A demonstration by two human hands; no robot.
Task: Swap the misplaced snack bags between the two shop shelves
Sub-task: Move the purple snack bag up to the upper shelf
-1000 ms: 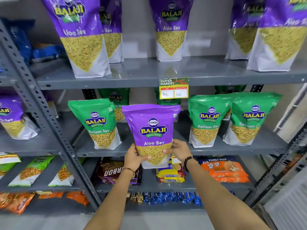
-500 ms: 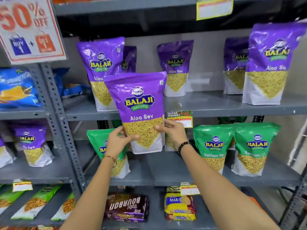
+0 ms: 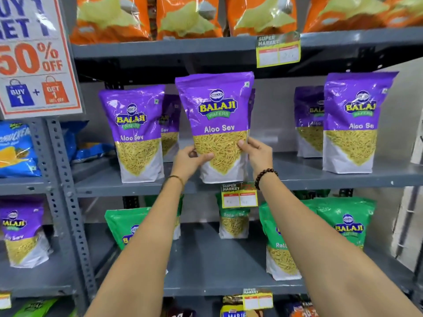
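I hold a purple Aloo Sev bag (image 3: 215,124) upright in both hands at the front of the upper grey shelf (image 3: 297,179). My left hand (image 3: 188,162) grips its lower left side and my right hand (image 3: 257,152) its lower right edge. Its base is level with the shelf's front edge; whether it rests there I cannot tell. Other purple Aloo Sev bags (image 3: 135,133) stand on this shelf to the left and right (image 3: 352,124). On the lower shelf (image 3: 212,259) stand green Ratlami Sev bags (image 3: 343,232), with a bare gap in the middle.
Orange snack bags (image 3: 190,17) fill the top shelf. A 50% off sign (image 3: 34,60) hangs on the upright post (image 3: 61,202) at left. Blue bags (image 3: 16,149) and a purple bag (image 3: 20,232) are in the left rack. Price tags (image 3: 239,195) hang on shelf edges.
Both hands have lifted the purple Aloo Sev bag from the lower green-bag shelf up to the purple-bag shelf. My view has tilted upward.
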